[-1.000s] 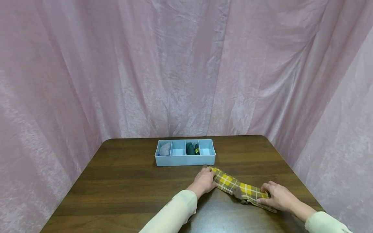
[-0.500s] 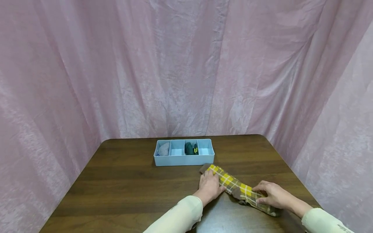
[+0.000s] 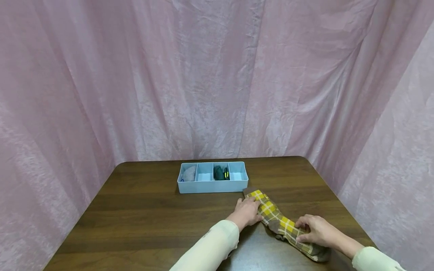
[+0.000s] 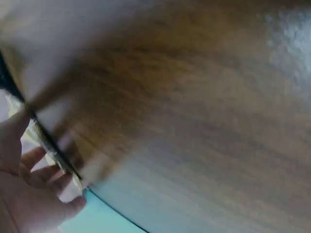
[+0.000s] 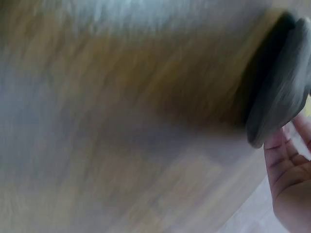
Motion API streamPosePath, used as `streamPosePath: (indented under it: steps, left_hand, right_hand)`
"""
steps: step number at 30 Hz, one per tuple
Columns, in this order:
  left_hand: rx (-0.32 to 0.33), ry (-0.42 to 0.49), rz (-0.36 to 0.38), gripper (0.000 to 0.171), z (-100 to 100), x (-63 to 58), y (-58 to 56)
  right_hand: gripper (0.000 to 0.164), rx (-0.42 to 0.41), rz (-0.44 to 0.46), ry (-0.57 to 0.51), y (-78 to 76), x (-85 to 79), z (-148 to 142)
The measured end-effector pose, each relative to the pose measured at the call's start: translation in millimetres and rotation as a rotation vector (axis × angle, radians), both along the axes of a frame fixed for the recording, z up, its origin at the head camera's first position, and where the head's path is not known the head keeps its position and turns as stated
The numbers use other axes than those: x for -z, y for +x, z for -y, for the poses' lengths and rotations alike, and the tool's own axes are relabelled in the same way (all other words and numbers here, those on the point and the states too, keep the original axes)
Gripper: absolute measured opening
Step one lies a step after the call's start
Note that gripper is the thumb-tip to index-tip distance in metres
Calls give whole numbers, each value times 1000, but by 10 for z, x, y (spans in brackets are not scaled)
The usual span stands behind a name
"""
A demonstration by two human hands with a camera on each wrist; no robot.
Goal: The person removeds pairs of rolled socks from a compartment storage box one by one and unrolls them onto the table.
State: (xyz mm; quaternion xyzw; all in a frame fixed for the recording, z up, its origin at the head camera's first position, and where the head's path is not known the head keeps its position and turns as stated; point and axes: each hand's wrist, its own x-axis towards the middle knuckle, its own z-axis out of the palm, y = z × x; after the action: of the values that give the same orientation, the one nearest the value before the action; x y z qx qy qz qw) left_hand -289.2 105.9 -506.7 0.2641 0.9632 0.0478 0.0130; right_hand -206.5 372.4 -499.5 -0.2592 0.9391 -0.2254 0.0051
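From my feed, both cream-sleeved arms reach forward over the desk: left hand low, right of the desk's middle, fingers extended; right hand near its right edge, fingers bent.

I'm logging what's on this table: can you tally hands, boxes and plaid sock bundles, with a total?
Hands: 2, left hand and right hand
Boxes: 1, light blue box
Plaid sock bundles: 1, plaid sock bundle (one sock or two, unclear)
Total: 4
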Motion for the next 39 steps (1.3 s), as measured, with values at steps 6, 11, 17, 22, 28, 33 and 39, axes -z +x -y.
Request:
streamPosePath:
  steps: [6,11,17,22,28,33,39]
  left_hand:
    - [-18,13,-195,39,-56,78,18]
    - [-3,136,-188,39,-106,90,161]
    - [74,35,-50,55,-163,36,300]
    - [63,-34,-44,56,-164,33,221]
    - [-24,-73,-121,55,-187,24,153]
    - [-56,-79,-150,52,-187,31,151]
    - [-38,-61,-147,47,-160,44,160]
  right_hand:
    - [36,103,103,-34,86,-15,101]
    - [32,129,120,-33,120,-50,116]
    - [43,96,36,-44,71,-18,171]
    - [45,161,83,-58,34,13,325]
    - [40,277,58,-39,23,25,455]
    - [42,299,61,-35,7,29,459]
    - [43,293,60,-32,-16,18,416]
